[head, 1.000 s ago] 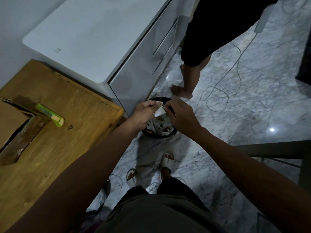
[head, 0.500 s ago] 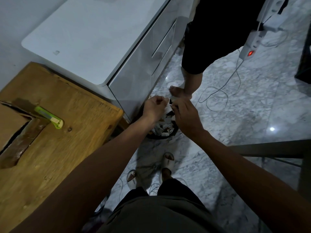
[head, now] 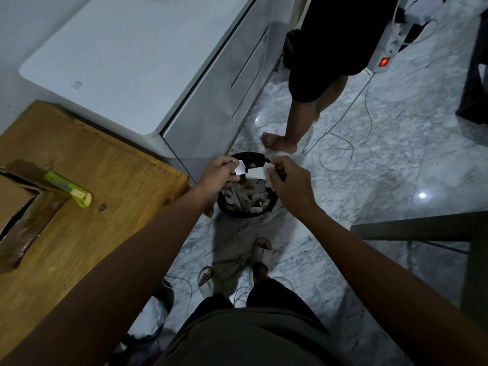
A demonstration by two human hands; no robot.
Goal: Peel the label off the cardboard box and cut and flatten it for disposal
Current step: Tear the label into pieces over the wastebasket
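Both my hands are held over a black waste bin (head: 269, 204) on the floor. My left hand (head: 219, 174) pinches a crumpled white piece of the label (head: 240, 169). My right hand (head: 289, 182) pinches another white label piece (head: 256, 173), a small gap apart from the first. The cardboard box (head: 15, 196) with brown tape lies at the left edge of the wooden table (head: 111, 175). A green utility knife (head: 69, 190) lies on the table beside the box.
A white cabinet (head: 137, 59) stands behind the table. Another person's bare leg (head: 298, 125) stands just beyond the bin. A power strip (head: 384, 52) with a lit red switch hangs at upper right, its cable looping over the marble floor. A dark frame (head: 417, 225) is at right.
My hands have drawn apart, and the white label now shows as two separate pieces, one in each hand. The view has shifted slightly.
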